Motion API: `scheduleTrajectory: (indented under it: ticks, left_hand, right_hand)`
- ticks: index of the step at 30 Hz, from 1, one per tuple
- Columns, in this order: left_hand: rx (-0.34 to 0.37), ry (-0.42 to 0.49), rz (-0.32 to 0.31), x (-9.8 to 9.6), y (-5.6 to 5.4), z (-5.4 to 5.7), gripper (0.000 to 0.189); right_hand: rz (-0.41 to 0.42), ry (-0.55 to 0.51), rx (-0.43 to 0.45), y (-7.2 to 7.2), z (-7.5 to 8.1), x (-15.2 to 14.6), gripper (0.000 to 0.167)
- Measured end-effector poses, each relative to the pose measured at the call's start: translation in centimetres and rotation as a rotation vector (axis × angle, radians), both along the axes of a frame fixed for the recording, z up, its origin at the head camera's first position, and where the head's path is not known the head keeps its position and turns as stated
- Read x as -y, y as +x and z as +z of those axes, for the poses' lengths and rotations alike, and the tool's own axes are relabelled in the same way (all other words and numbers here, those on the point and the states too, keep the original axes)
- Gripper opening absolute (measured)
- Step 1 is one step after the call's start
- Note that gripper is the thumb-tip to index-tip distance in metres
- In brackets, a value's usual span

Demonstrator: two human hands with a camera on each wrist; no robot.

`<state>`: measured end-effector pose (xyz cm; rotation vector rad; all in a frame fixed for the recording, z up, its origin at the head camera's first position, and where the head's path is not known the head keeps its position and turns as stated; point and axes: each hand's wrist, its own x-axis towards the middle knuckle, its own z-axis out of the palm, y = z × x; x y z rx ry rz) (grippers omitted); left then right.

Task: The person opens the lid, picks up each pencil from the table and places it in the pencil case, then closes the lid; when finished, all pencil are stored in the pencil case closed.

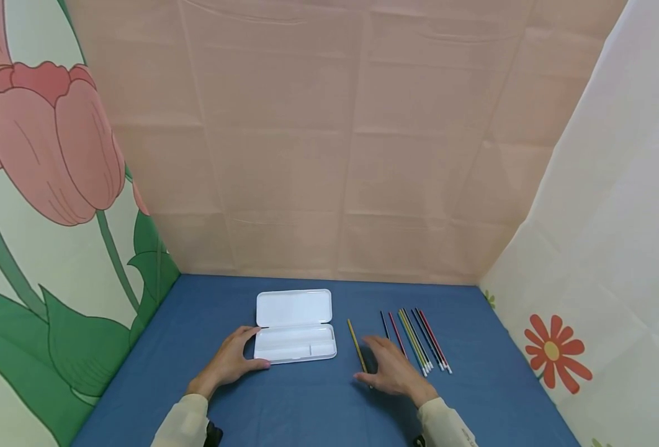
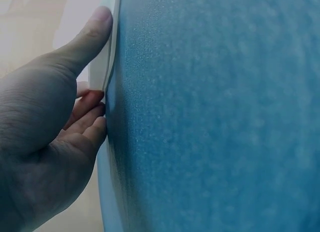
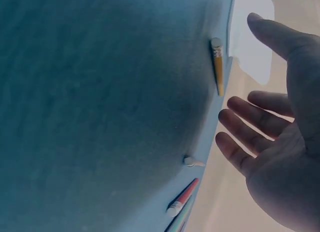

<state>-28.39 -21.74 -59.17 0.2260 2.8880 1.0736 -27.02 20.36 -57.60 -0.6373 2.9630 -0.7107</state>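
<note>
A white pencil case (image 1: 290,346) lies on the blue cloth with its lid (image 1: 294,308) folded back, and a small divider shows in its tray. At its left end, my left hand (image 1: 233,359) holds the case, thumb at the near corner and fingers along the side; the left wrist view shows the thumb (image 2: 97,29) against the white edge. My right hand (image 1: 390,367) hovers over the near end of a yellow pencil (image 1: 355,341), fingers spread and holding nothing. In the right wrist view that pencil (image 3: 217,67) lies beyond the fingertips, its eraser end visible.
Several more pencils (image 1: 429,338), red, yellow and dark, lie side by side to the right, partly behind my right hand. A beige cloth wall (image 1: 335,155) rises at the back. Printed curtains flank the table (image 1: 307,410), with a tulip (image 1: 56,143) at left.
</note>
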Motion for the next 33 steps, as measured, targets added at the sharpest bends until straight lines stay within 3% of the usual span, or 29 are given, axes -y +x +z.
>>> scheduleTrajectory:
  ticks: [20, 33]
  left_hand:
    - [-0.002, -0.02, 0.006, 0.07, -0.19, -0.09, 0.098]
    - [-0.005, -0.013, 0.006, 0.06, -0.13, -0.09, 0.097]
  right_hand:
    - [0.091, 0.086, -0.072, -0.49, -0.6, -0.33, 0.044]
    - [0.073, 0.006, -0.065, -0.73, -0.76, -0.38, 0.015]
